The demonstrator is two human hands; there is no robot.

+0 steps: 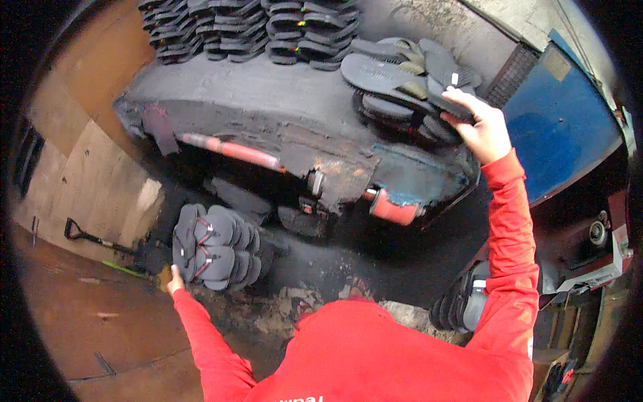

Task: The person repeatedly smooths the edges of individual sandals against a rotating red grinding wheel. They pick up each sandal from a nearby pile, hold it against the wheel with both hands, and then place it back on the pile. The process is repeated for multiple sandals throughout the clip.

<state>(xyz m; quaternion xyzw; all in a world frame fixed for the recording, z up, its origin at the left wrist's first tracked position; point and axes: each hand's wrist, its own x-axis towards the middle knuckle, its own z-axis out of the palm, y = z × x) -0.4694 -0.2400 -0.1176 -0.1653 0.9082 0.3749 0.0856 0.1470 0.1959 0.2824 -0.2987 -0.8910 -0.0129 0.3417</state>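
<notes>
My right hand (483, 129) is at the right end of a grey-black bench, fingers over the edge of a dark flip-flop (439, 61) and thumb below. That flip-flop belongs to a loose pile with larger black flip-flops (382, 72) that have olive straps. Low on the left, my left hand (175, 281) has its thumb against the lower end of a dark grey flip-flop (183, 236); its other fingers are mostly hidden. Beside this flip-flop are stacked grey flip-flops (224, 228), some with reddish straps.
Rows of stacked black flip-flops (231, 30) line the back of the bench (268, 87). Red-orange rollers (395, 209) sit under its front edge. A blue panel (559, 120) stands at the right. More flip-flops (462, 301) lie by my right elbow. A black-handled tool (84, 233) lies at the left.
</notes>
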